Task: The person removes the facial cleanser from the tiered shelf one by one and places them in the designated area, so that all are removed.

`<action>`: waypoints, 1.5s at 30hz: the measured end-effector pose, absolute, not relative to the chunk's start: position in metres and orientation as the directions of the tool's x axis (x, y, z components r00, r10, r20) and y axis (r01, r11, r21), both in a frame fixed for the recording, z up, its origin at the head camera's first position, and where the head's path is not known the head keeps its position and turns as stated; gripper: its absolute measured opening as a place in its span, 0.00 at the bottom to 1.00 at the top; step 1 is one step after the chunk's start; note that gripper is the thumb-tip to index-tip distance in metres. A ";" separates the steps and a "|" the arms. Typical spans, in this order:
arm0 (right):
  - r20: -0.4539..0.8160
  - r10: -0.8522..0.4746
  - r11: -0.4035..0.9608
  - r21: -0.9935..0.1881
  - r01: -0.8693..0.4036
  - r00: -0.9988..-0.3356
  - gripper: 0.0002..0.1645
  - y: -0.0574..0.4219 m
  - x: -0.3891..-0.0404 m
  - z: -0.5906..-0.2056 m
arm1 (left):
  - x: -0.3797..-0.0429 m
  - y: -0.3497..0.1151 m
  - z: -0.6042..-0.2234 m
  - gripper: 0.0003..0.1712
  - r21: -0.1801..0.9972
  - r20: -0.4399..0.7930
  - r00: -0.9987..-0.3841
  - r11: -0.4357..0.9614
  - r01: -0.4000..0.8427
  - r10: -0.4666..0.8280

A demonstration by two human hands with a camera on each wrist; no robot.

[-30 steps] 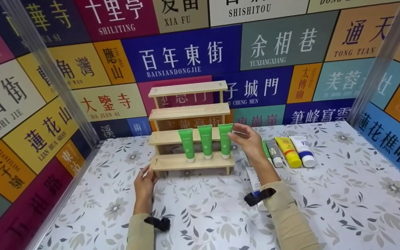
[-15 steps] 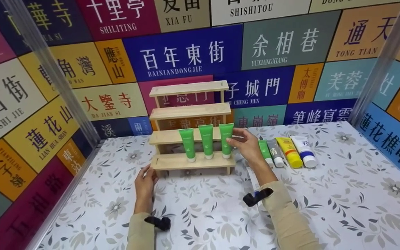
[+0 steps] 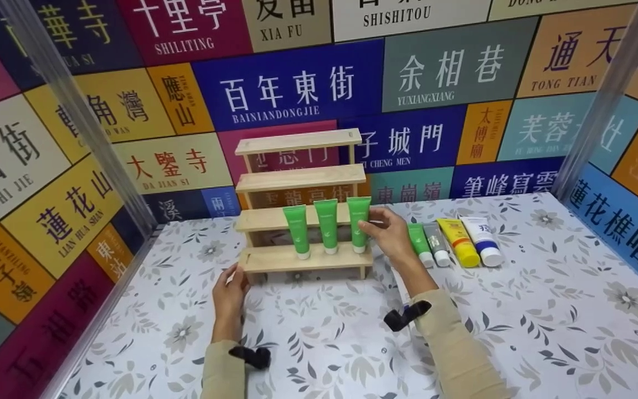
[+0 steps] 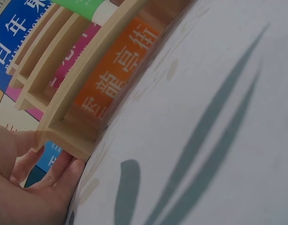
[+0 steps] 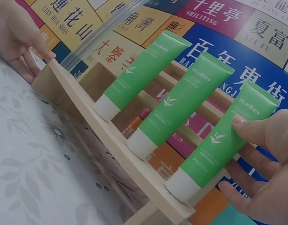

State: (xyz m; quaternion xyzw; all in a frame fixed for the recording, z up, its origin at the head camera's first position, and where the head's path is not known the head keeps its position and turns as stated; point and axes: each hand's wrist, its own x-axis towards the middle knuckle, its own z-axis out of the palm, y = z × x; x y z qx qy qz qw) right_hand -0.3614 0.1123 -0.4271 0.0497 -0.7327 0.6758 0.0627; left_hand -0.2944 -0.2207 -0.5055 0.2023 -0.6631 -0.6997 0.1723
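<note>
So far we count three green tubes on the lowest step of the wooden rack [image 3: 302, 178], each standing cap down and leaning back against the step above: the left green tube [image 3: 298, 231], the middle green tube [image 3: 328, 226] and the right green tube [image 3: 359, 224]. Our right hand [image 3: 390, 234] has its grip on that last one, thumb and fingertips [image 5: 245, 125] touching its upper part, so it seems just seated and not yet let go. Our left hand [image 3: 230, 292] rests relaxed against the rack's lower left corner with straight fingers, steadying it and holding nothing. What is left, as we judge it, lies on the flowered desk [image 3: 546, 310] just right of the rack: a fourth green tube [image 3: 420, 244], a grey tube [image 3: 437, 244], a yellow tube [image 3: 458, 241] and a white and blue tube [image 3: 484, 240], side by side. The three upper steps carry nothing yet.
</note>
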 end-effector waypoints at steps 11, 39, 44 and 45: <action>0.172 0.031 0.010 -0.985 -0.172 -0.985 0.26 0.118 -0.344 -0.396 | -0.297 -0.220 -0.503 0.23 0.995 -0.088 -0.851 -0.087 -0.050 -0.518; 0.246 -0.048 0.191 -0.949 -0.251 -0.968 0.31 0.199 -0.273 -0.380 | -0.296 -0.220 -0.504 0.24 0.990 -0.105 -0.859 -0.130 -0.045 -0.501; 0.247 -0.046 0.216 -0.944 -0.251 -0.968 0.29 0.214 -0.271 -0.393 | -0.296 -0.221 -0.503 0.23 0.991 -0.084 -0.856 -0.132 -0.019 -0.511; 0.242 -0.044 0.212 -0.946 -0.246 -0.969 0.28 0.216 -0.271 -0.396 | -0.296 -0.222 -0.503 0.23 0.991 -0.080 -0.855 -0.136 -0.011 -0.512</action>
